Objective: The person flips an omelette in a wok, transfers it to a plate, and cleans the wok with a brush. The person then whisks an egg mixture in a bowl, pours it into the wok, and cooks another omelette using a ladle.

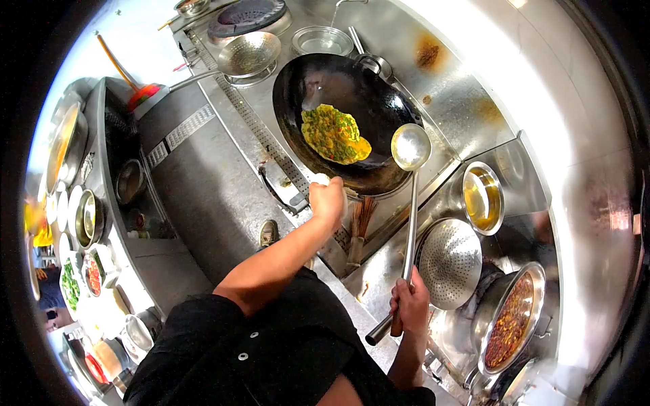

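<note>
A black wok [396, 101] sits on the stove with a flat yellow-green omelette [333, 134] inside it. My left hand [328, 201] is closed at the wok's near rim, and a bit of white, perhaps a folded cloth, shows at the fingers. My right hand [410, 301] is wrapped round the long handle of a metal ladle [411, 147]. The ladle's bowl is raised over the wok's right edge, apart from the omelette. Just beside my right hand lies a perforated strainer [449, 264]; a dark tubular handle end [377, 333] sticks out below the hand.
A bamboo brush [359, 230] stands by the wok. To the right are a bowl of yellow oil [483, 198] and a basin of red chili mixture [509, 321]. Another strainer [249, 54] sits at the back left. A counter with chopped greens [70, 284] and bowls lines the left.
</note>
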`<state>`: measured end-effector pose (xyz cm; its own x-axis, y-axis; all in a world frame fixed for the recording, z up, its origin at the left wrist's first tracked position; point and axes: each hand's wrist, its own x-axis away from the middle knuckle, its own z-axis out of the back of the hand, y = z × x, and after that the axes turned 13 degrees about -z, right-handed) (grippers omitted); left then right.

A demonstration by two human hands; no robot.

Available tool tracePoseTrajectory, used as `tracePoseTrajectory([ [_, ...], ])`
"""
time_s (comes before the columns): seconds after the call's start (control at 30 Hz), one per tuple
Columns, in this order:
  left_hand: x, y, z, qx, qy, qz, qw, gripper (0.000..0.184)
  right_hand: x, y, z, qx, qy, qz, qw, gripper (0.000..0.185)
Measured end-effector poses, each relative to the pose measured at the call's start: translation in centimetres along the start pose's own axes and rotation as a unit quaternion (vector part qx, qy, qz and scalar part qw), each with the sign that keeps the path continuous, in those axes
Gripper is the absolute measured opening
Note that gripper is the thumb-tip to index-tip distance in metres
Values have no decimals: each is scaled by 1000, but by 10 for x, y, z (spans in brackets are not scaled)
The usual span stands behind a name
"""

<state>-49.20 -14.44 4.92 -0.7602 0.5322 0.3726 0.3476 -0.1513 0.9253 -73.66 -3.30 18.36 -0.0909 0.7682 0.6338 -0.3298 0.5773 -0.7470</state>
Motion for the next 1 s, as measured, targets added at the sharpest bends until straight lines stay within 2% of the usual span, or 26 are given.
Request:
tracePoseTrajectory([
  [0.17,6,6,8,19,-6,3,1000,41,-1,0,-4,-7,-2,4,1000,40],
  [0.3,27,49,17,12,-29,19,999,38,-3,4,1,-4,-27,9,1000,46],
  [0.43,25,55,15,55,-17,34,998,33,0,4,-1,-11,-25,5,1000,46],
  [0.7,25,72,18,71,-60,51,994,32,-1,1,-1,-18,-31,-1,999,44],
  [0.8,31,92,20,90,-67,68,991,27,4,-5,-7,-14,-1,7,1000,24],
  [1.0,33,106,20,127,-98,82,984,21,0,-4,-8,-34,4,7,999,17],
])
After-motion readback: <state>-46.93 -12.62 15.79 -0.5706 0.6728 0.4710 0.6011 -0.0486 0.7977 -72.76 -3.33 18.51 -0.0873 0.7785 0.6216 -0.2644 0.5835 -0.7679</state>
